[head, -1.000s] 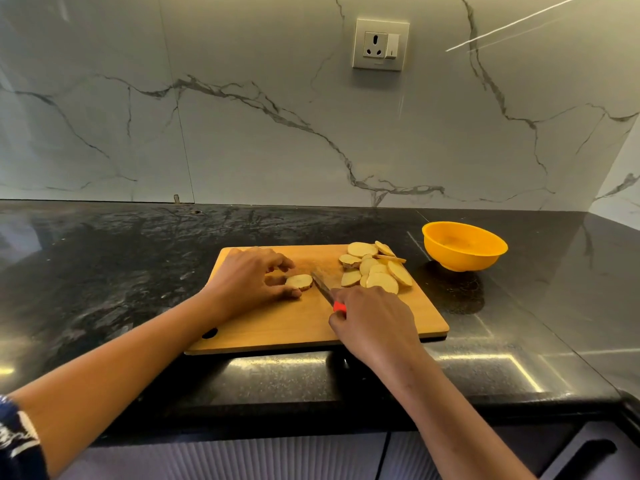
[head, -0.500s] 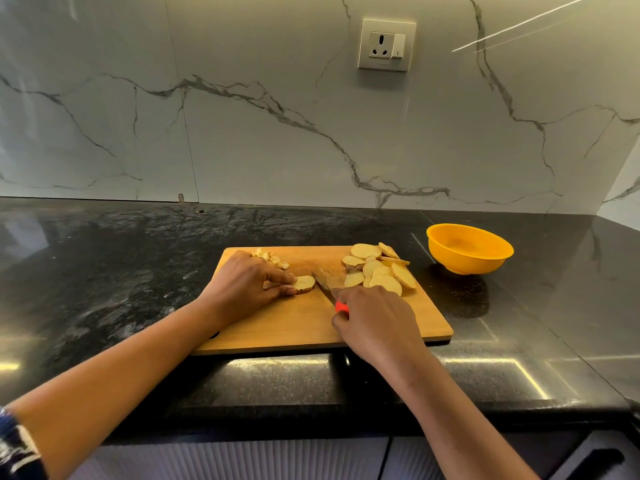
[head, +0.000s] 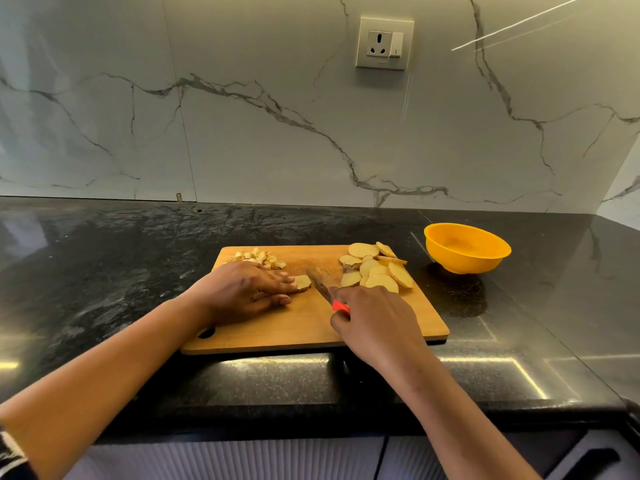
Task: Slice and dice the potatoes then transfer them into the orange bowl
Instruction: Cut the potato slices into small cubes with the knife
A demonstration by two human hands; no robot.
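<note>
Mid-frame on the board [head: 398, 329], the left hand [head: 242, 292] pins one slice [head: 303, 282] with flat fingers [head: 278, 279] to steady it, the right hand [head: 377, 323] grips the knife [head: 320, 289] beside it, uncut slices [head: 377, 271] heaped toward the bowl [head: 465, 251] at right

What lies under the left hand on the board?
A potato slice sticks out from under the left hand. How far it reaches beneath the fingers is covered.

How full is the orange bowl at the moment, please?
Empty: the orange bowl shows a bare inside; the potato slices and diced potato pieces all lie on the wooden cutting board.
</note>
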